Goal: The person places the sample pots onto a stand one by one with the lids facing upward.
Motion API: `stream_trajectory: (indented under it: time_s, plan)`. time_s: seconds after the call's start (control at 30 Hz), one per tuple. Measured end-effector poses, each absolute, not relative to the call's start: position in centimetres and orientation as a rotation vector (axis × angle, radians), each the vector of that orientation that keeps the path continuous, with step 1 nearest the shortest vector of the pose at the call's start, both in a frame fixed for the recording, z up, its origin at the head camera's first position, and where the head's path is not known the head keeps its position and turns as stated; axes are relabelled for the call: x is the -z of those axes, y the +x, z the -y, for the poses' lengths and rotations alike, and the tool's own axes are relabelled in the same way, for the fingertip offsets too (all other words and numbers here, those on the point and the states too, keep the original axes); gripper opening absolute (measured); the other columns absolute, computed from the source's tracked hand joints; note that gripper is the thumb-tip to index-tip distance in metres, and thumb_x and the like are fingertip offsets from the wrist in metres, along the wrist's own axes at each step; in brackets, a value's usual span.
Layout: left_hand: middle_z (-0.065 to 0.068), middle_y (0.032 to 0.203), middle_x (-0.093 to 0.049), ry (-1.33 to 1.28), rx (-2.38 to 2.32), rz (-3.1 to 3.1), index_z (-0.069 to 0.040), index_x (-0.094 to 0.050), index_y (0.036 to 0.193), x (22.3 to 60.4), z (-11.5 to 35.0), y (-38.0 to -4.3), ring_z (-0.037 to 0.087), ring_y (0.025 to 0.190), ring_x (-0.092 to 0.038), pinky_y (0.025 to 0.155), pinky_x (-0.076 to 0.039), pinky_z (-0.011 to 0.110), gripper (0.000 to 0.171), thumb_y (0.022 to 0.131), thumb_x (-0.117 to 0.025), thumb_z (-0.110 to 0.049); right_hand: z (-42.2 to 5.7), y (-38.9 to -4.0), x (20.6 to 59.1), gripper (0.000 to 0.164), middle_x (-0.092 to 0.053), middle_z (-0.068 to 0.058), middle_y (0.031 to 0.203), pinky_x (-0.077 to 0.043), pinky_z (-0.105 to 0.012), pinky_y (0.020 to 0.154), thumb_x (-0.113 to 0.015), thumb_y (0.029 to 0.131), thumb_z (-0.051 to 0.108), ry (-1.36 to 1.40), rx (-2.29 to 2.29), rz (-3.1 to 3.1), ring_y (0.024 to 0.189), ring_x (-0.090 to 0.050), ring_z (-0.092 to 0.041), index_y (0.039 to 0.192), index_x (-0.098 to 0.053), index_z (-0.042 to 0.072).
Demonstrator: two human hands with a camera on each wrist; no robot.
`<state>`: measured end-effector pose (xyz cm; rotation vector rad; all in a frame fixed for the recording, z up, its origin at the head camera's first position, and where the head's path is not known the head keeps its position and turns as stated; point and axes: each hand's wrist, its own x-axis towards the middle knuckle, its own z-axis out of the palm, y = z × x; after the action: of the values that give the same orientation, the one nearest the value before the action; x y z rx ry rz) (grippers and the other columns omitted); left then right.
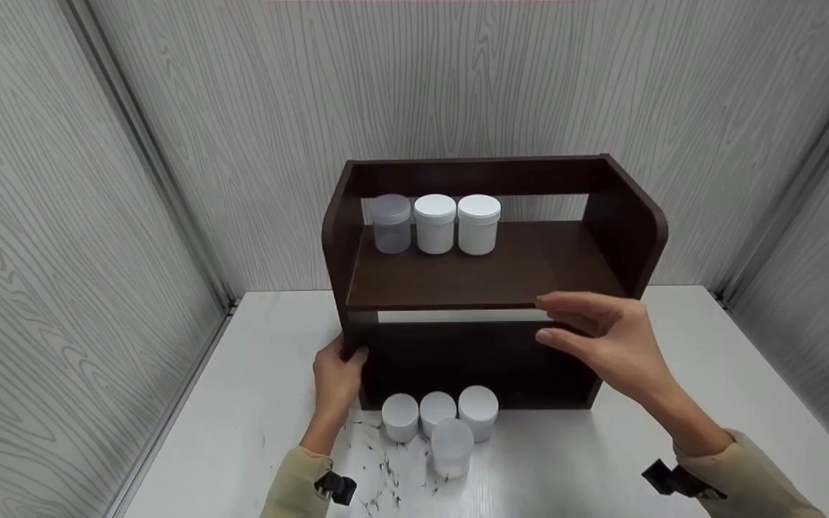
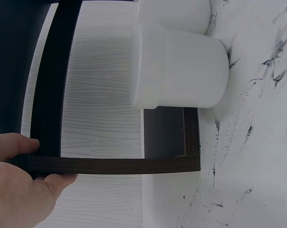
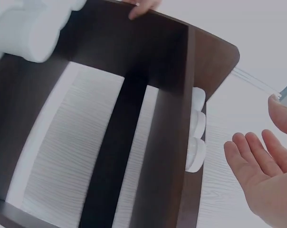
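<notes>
Rising behind everything, a pale wood-grain wall (image 1: 299, 108). Below it, a white desk (image 1: 565, 467), bearing a dark brown two-level shelf unit (image 1: 450, 282). The person's hands are well apart. Left hand (image 1: 337, 374) grips the unit's left side panel low down, thumb on the inner side. Right hand (image 1: 609, 334) hangs in the air near the unit's right front, thumb and curved fingers parted. Jars upright on the upper board, left half: frosted jar (image 1: 391, 229), then two white jars (image 1: 435, 226). At the unit's foot, three pale jars (image 1: 400, 419) in a row; nearer the person, a second frosted jar (image 1: 452, 450). Smallest: dark scuffs (image 1: 387, 471) on the desk, left of it.
</notes>
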<state>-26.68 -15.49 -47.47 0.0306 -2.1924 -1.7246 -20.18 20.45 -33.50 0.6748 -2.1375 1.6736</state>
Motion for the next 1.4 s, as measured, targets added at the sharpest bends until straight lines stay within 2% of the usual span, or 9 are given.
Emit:
stream_trajectory:
  time_s: [0.37, 0.57, 0.7, 0.97, 1.17, 1.4]
  plan:
    - [0.028, 0.13, -0.067, 0.037, 1.743, 2.173, 0.013, -0.06, 0.137, 47.4, 15.5, -26.7, 0.039, 0.124, -0.064, 0.105, -0.05, 0.051, 0.042, 0.099, -0.063, -0.002, -21.6, -18.4, 39.2, 0.031, -0.078, -0.017, 0.108, -0.058, -0.033, 0.092, -0.089, 0.081, -0.004, 0.537, -1.717, 2.274, 0.103, -0.075, -0.018, 0.11, -0.08, 0.001]
    - [0.031, 0.128, -0.067, 0.038, 1.733, 2.171, 0.014, -0.062, 0.136, 47.4, 15.5, -26.8, 0.039, 0.122, -0.065, 0.104, -0.051, 0.052, 0.039, 0.099, -0.063, -0.001, -22.0, -18.0, 41.6, 0.029, -0.078, -0.015, 0.106, -0.059, -0.035, 0.089, -0.089, 0.082, 0.002, 0.506, -1.738, 2.35, 0.099, -0.076, -0.02, 0.11, -0.079, 0.0]
    - [0.03, 0.128, -0.067, 0.036, 1.73, 2.179, 0.013, -0.062, 0.136, 47.4, 15.5, -26.9, 0.039, 0.121, -0.065, 0.103, -0.051, 0.051, 0.039, 0.099, -0.063, -0.002, -22.1, -17.7, 43.2, 0.028, -0.078, -0.015, 0.105, -0.06, -0.032, 0.087, -0.089, 0.083, 0.002, 0.485, -1.769, 2.375, 0.097, -0.076, -0.02, 0.109, -0.078, -0.003]
    - [0.03, 0.134, -0.064, 0.04, 1.734, 2.196, 0.014, -0.056, 0.141, 47.3, 15.4, -26.8, 0.042, 0.128, -0.06, 0.108, -0.047, 0.052, 0.044, 0.1, -0.063, -0.003, -22.3, -17.2, 45.6, 0.029, -0.078, -0.013, 0.107, -0.059, -0.03, 0.089, -0.089, 0.085, 0.008, 0.427, -1.793, 2.464, 0.098, -0.076, -0.019, 0.11, -0.077, -0.001]
    - [0.029, 0.133, -0.065, 0.037, 1.737, 2.188, 0.014, -0.057, 0.141, 47.3, 15.4, -26.8, 0.041, 0.127, -0.061, 0.107, -0.048, 0.052, 0.044, 0.1, -0.063, -0.003, -22.5, -17.1, 47.2, 0.031, -0.078, -0.011, 0.107, -0.059, -0.029, 0.088, -0.089, 0.085, 0.01, 0.411, -1.83, 2.496, 0.099, -0.076, -0.022, 0.111, -0.076, -0.002]
    - [0.03, 0.132, -0.065, 0.057, 1.716, 2.198, 0.015, -0.057, 0.14, 47.4, 15.4, -26.9, 0.042, 0.127, -0.061, 0.107, -0.048, 0.052, 0.045, 0.099, -0.064, -0.003, -22.6, -17.1, 49.1, 0.035, -0.078, -0.015, 0.107, -0.06, -0.029, 0.086, -0.089, 0.085, 0.011, 0.396, -1.851, 2.536, 0.102, -0.075, -0.039, 0.113, -0.075, -0.007]
